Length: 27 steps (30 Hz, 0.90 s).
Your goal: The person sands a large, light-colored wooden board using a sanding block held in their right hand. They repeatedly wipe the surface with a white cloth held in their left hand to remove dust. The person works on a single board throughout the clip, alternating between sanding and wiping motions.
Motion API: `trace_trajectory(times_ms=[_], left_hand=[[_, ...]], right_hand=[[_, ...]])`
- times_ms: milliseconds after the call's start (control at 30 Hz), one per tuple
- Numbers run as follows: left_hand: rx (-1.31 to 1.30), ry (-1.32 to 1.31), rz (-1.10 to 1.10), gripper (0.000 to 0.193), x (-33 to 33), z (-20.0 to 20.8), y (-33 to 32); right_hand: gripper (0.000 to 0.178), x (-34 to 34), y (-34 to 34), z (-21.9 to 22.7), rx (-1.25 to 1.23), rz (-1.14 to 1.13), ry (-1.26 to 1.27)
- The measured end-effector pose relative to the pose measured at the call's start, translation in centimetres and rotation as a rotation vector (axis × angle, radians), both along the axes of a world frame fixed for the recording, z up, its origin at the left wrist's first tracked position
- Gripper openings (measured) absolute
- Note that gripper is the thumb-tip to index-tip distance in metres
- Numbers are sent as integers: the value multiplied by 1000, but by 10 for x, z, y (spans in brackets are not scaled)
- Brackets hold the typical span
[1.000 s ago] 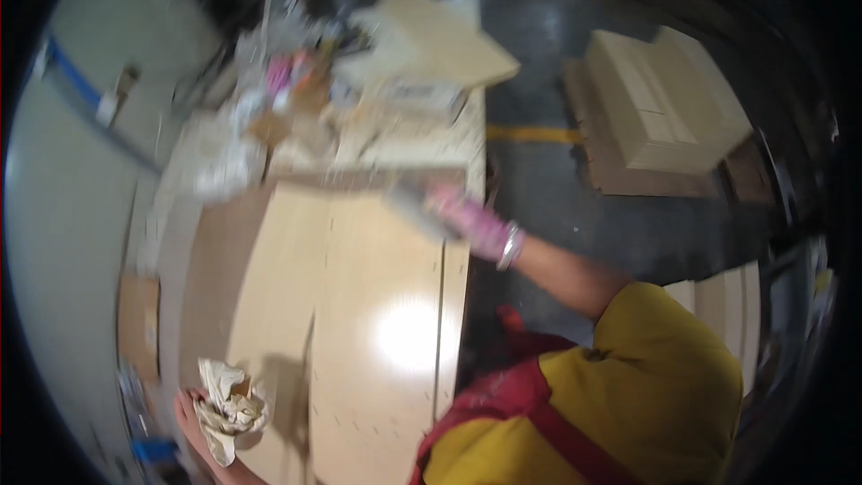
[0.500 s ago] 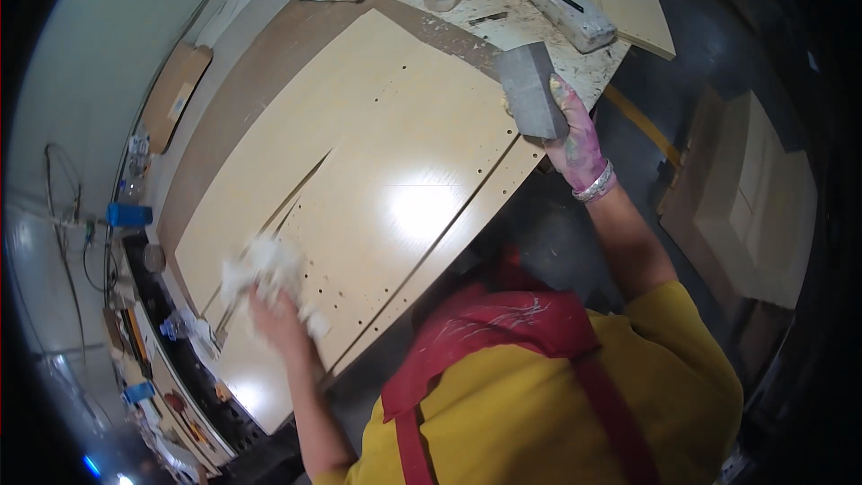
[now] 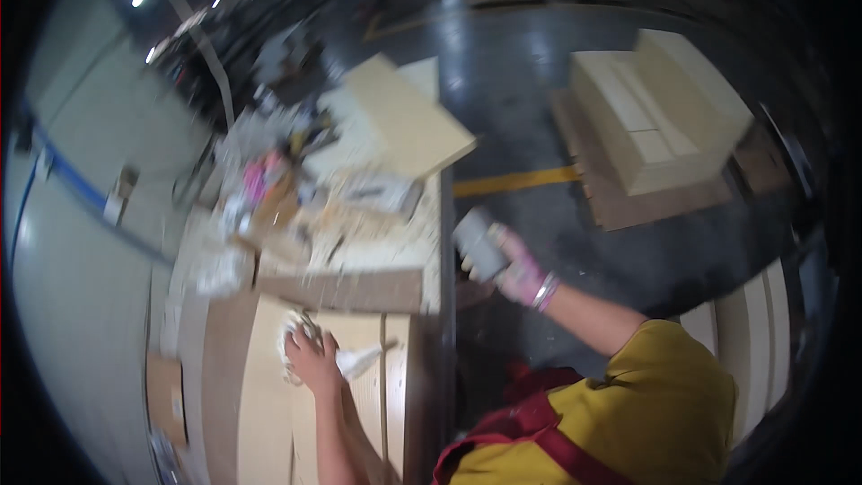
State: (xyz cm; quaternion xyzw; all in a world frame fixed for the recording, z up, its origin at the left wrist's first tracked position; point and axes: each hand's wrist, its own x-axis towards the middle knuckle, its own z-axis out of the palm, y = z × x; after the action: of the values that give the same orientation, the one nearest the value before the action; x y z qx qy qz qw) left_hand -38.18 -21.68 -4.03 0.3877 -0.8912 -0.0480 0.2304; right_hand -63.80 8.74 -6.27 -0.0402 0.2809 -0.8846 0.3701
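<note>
My bare left hand (image 3: 314,361) presses its bent fingers onto a crumpled white rag (image 3: 359,361). The rag lies on pale wooden panels (image 3: 263,413) at the lower left; a loose end of it trails to the right. My right hand (image 3: 523,277), in a pink-stained glove with a silvery-white band at the wrist, grips a grey sanding block (image 3: 482,244). That block is held in the air over the floor, just right of the bench edge. Motion blurs both hands a little.
Beyond the panels, the bench top (image 3: 395,247) carries a white-grey block (image 3: 382,193), plastic bags (image 3: 224,269) and a long pale board (image 3: 404,121). Stacked pale boards (image 3: 642,126) stand on a pallet (image 3: 620,211) at right. A yellow line (image 3: 516,181) crosses the floor.
The view has swung to the right, bringing the floor and the stacked boards into sight. The rag is still under my left hand, now at the panels' far end. My right hand keeps its sanding block.
</note>
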Motion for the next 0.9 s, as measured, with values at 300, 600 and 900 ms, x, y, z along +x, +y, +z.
trace_trajectory(times_ms=[300,600,900], left_hand=[[331,505,-387,37,-73,48,25],[131,132,-686,25,-51,80,162],[204,133,-499,41,38,34,188]], right_hand=[[38,-18,25,4,109,-164,129],[38,-24,-5,-5,36,-154,103],[44,28,-94,72,-19,75,239]])
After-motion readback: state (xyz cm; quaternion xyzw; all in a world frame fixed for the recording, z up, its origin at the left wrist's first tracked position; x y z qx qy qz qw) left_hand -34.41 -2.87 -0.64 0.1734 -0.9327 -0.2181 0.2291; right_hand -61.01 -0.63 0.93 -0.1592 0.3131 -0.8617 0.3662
